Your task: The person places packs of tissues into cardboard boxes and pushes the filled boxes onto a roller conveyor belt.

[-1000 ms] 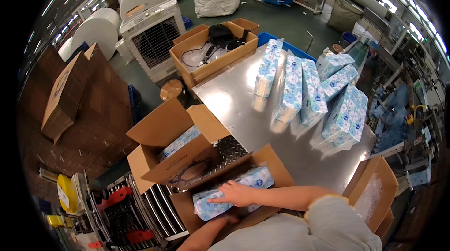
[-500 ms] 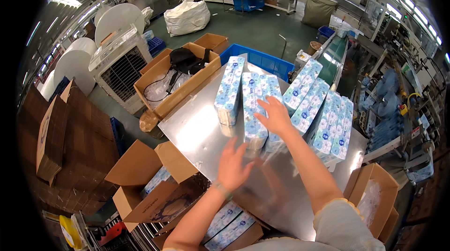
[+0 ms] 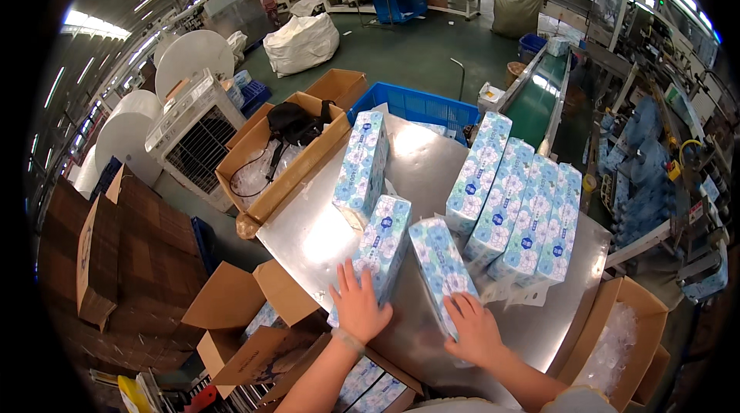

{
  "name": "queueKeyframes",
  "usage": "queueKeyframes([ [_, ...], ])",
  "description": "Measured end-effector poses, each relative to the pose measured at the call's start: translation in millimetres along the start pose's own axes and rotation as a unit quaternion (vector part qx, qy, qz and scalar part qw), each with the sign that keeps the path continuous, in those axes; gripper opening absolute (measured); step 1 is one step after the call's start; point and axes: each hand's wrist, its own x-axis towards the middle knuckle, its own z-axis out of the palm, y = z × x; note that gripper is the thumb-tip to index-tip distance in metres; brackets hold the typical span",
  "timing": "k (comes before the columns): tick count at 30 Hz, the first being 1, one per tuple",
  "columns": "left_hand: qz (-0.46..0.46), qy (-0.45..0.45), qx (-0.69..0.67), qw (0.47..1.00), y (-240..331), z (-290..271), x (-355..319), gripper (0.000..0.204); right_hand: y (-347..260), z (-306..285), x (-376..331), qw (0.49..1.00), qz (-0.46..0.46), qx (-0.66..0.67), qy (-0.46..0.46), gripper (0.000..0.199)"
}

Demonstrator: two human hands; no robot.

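Several long tissue packs in blue-and-white floral film lie on a metal table. My left hand point(image 3: 360, 311) rests over the near end of one tissue pack point(image 3: 383, 239), fingers spread and thumb out to its right side. Just to the right, my right hand point(image 3: 479, 332) lies on the near end of a second tissue pack point(image 3: 438, 255), its fingers stretched out over the top. Another tissue pack point(image 3: 362, 160) sits farther back on the left. On the right, several more stand side by side, among them a tissue pack point(image 3: 479, 174).
The metal table point(image 3: 308, 232) is bordered by an open carton point(image 3: 304, 174) with a black bag, a blue crate point(image 3: 416, 104) and a green conveyor point(image 3: 539, 97). Near left is an open carton point(image 3: 289, 289) holding packs; near right, a carton point(image 3: 655, 313) with clear film.
Both hands have moved nearer to me, and two packs from the middle have come nearer and now lie apart. My left hand was off the packs before and now touches one.
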Motion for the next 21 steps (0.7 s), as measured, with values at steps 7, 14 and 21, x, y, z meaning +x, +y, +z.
queueKeyframes([
  [7,-0.085,-0.034,-0.314,0.945,-52.7,-5.1,61.7,0.117,-2.6,11.9,-27.0,0.988,0.142,-0.053,0.008,0.112],
  [14,-0.095,0.154,-0.651,0.737,-115.8,-141.5,-199.7,0.105,-68.4,-53.8,-3.6,0.981,-0.01,-0.122,0.148,0.105],
  [21,0.018,-0.13,-0.256,0.958,-93.9,83.5,-386.3,0.077,-239.7,-72.3,-20.8,0.89,-0.368,0.24,0.125,0.098],
])
